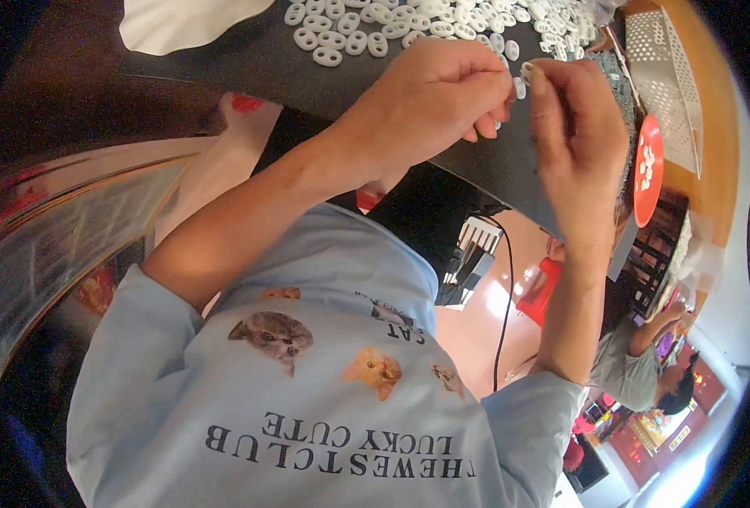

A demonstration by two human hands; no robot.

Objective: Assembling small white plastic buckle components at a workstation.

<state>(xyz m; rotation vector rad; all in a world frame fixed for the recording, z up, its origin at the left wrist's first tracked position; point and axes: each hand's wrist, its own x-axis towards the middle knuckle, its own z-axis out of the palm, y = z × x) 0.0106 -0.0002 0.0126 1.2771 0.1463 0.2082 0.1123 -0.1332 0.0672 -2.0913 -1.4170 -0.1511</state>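
Note:
My left hand [438, 106] is closed in a pinch above the dark table [324, 89], with the tips of small white pieces showing at its fingers. Close on its right, my right hand [582, 114] pinches a small white plastic piece [526, 69] between thumb and forefinger. Another white piece [519, 87] shows in the narrow gap between the hands, beside the left fingertips. Beyond the hands lies a spread of white oval two-hole pieces [327, 57]. Smaller white pieces [561, 25] are heaped to their right. The fingers hide part of what each hand holds.
A red dish [648, 195] with small white pieces stands right of my right hand, near a white perforated basket [658, 51]. A pale, wavy-edged sheet or tray [180, 25] lies far left. Another person [637, 364] is at the right. A black cable [509, 296] hangs below the table edge.

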